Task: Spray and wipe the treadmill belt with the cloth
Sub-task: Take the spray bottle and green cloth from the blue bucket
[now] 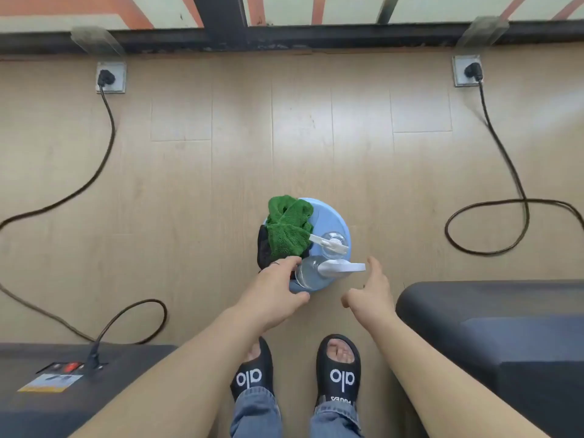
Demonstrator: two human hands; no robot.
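A light blue bucket [331, 216] stands on the wooden floor ahead of my feet. A green cloth [289, 230] drapes over its left rim, with a dark cloth [263, 248] under it. Two clear spray bottles with white heads stand in the bucket: the nearer spray bottle [319, 270] and the farther spray bottle [331, 245]. My left hand [275, 294] reaches over the bucket's near left rim, fingers apart, fingertips beside the nearer bottle and the green cloth. My right hand [368, 295] hovers open just right of the bucket, index finger extended near the bottle's nozzle.
A dark treadmill end [493, 336] lies at the lower right, another treadmill base [63, 390] with a red switch at the lower left. Black power cords [107, 147] [505, 159] run from two floor sockets. My sandalled feet [297, 371] stand between the machines.
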